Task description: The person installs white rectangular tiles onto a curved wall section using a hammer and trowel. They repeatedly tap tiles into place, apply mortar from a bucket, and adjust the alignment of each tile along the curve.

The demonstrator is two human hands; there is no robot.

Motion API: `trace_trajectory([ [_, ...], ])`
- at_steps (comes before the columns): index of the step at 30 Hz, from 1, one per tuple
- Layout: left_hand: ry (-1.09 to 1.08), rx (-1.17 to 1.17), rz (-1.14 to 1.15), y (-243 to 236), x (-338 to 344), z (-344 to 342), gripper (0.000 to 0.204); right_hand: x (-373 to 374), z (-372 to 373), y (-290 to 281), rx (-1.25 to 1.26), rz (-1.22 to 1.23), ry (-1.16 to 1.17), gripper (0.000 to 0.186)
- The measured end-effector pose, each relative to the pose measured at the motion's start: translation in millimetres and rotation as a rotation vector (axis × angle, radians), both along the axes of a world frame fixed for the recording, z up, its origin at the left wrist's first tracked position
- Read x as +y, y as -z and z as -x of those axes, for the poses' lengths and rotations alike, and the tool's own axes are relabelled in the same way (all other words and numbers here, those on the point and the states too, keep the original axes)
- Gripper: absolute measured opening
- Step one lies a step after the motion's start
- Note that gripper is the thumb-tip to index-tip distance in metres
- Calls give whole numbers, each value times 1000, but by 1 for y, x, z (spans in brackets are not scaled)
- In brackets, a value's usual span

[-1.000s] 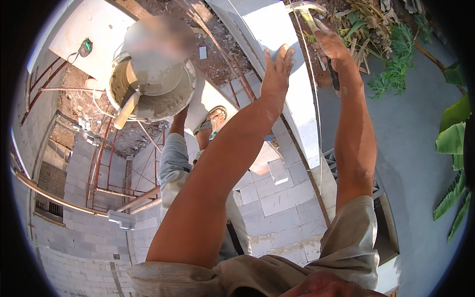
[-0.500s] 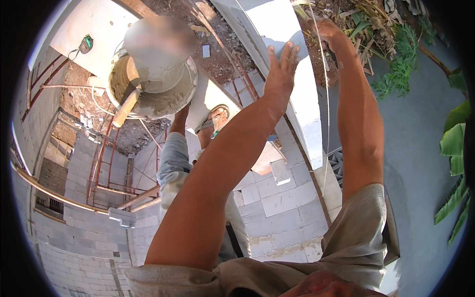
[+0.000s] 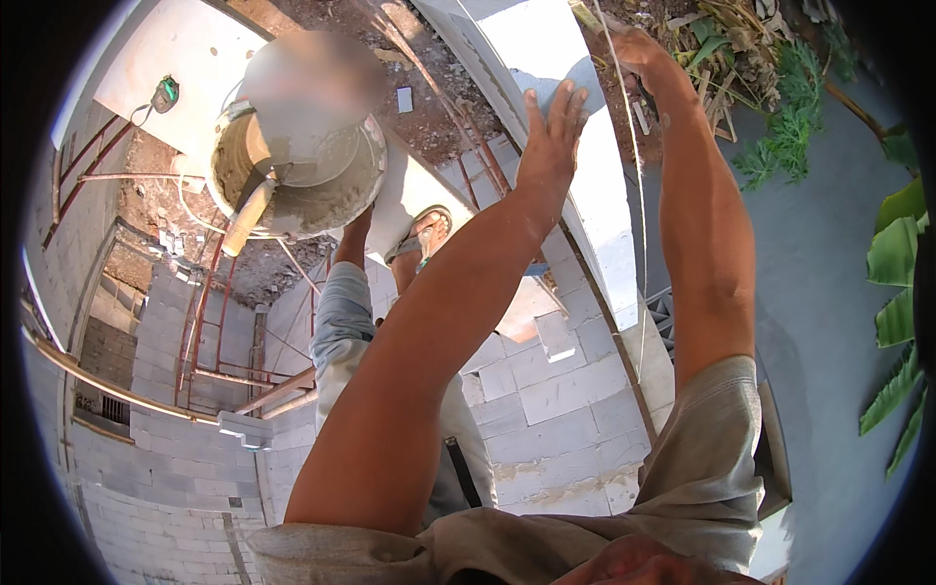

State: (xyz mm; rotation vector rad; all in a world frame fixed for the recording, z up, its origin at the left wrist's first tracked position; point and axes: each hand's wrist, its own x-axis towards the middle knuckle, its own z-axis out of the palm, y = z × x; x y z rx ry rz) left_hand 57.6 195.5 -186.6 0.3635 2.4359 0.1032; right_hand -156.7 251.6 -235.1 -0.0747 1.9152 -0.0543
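Note:
My left hand [image 3: 554, 136] lies flat on the white wall block [image 3: 606, 210], its fingers stretched out over the sunlit top face. Beyond the block's far right side is my right hand [image 3: 634, 54], its fingers curled in. What it grips, if anything, I cannot make out; a yellowish piece [image 3: 586, 16] shows just left of it. A taut white string [image 3: 639, 195] runs along the block's right side, close to my right hand. To the left, a bucket [image 3: 378, 175] holds grey mortar, and a trowel with a wooden handle [image 3: 251, 216] rests in it.
My sandalled foot [image 3: 429, 232] stands on a pale plank [image 3: 395, 200]. Red metal scaffold bars [image 3: 200, 322] rise at left, over block walls [image 3: 171, 429]. A green-and-black tape measure [image 3: 166, 94] lies on a board. Plants [image 3: 785, 117] grow at right, by a grey surface [image 3: 819, 292].
The view has shifted very slightly. My right hand has moved a little left and up along the block's far side; my left hand stays on the block.

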Motion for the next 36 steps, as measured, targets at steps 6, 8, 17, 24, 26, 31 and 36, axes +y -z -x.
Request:
trace_trajectory([
  [6, 50, 1, 9, -1, -1, 7, 92, 42, -24, 30, 264, 203, 279, 45],
  [8, 20, 29, 20, 3, 0, 4, 98, 36, -42, 8, 518, 184, 169, 60],
  [17, 1, -11, 1, 5, 2, 4, 106, 34, -119, -94, 742, 375, 98, 33],
  [24, 78, -54, -24, -4, -5, 11, 67, 51, -99, -48, 670, 357, -403, 37],
  [26, 127, -101, -22, -6, -6, 8, 66, 46, -108, -55, 693, 433, -313, 36],
  [31, 57, -47, -56, 2, -2, 1, 66, 41, -109, -44, 621, 341, -394, 32],
  [36, -6, -71, -90, -7, -6, 3, 82, 53, -148, -71, 771, 422, 24, 32],
])
